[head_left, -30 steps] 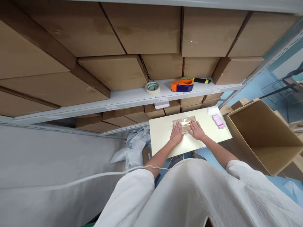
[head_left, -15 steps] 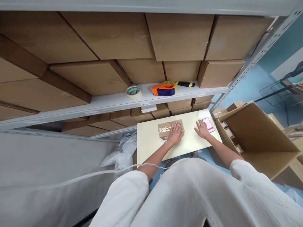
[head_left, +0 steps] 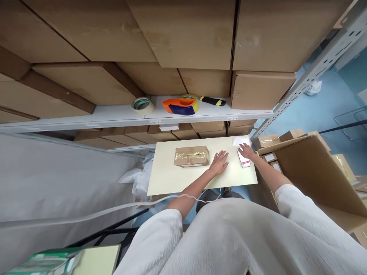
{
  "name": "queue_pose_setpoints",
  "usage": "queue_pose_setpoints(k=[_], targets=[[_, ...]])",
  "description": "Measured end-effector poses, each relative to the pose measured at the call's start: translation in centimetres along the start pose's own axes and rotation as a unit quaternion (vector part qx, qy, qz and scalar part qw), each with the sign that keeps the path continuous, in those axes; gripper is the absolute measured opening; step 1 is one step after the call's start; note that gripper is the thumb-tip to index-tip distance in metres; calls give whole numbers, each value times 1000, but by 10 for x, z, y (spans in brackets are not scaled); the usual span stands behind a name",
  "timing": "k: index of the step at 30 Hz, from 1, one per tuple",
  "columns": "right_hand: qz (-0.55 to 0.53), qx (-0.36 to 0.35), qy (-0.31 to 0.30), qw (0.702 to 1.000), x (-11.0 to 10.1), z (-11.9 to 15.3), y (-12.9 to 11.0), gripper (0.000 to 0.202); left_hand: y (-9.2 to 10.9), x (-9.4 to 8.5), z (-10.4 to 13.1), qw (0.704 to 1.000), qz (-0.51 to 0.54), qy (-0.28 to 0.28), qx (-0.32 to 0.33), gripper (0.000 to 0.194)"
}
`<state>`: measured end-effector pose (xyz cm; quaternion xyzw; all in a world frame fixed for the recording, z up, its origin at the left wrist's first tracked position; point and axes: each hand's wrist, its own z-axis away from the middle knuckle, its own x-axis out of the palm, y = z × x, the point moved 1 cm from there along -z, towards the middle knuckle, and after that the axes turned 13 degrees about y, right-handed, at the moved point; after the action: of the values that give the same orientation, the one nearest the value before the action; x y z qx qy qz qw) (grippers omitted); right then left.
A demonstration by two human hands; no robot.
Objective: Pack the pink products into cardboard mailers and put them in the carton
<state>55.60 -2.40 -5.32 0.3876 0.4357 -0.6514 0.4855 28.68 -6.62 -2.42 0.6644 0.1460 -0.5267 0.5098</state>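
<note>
A small taped cardboard box (head_left: 191,156) lies on the pale tabletop (head_left: 163,179). Just right of the box, my left hand (head_left: 219,163) rests flat on the surface with its fingers spread, holding nothing. My right hand (head_left: 246,150) is over the upper end of a phone (head_left: 243,158) with a lit screen, its fingers apart and pointing toward a white paper (head_left: 237,141) at the table's back right corner. Nothing is gripped in it.
Above the table, a metal shelf (head_left: 114,119) holds large cartons (head_left: 197,36), a tape roll (head_left: 142,105), an orange and blue tape dispenser (head_left: 180,106) and a black and yellow cutter (head_left: 212,101). A big open carton (head_left: 312,172) stands at right. A white cable (head_left: 109,210) crosses at left.
My left hand has come off the box and now lies to its right. My right hand has moved from beside the phone to over its upper end. The camera view has shifted.
</note>
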Motion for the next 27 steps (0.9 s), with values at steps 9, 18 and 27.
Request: queue_pose_setpoints(k=[9,18,27], targets=[[7,-36,-32,999,38,-52,-13,77,-5,25,-13,999,25,-27,-6,63],[23,-56,-33,998,36,-50,-9,77,-12,33,-14,999,38,-36,-15,62],[-39,-54,-14,998,6,-57,13,61,-20,38,-28,993,101,0,-57,56]])
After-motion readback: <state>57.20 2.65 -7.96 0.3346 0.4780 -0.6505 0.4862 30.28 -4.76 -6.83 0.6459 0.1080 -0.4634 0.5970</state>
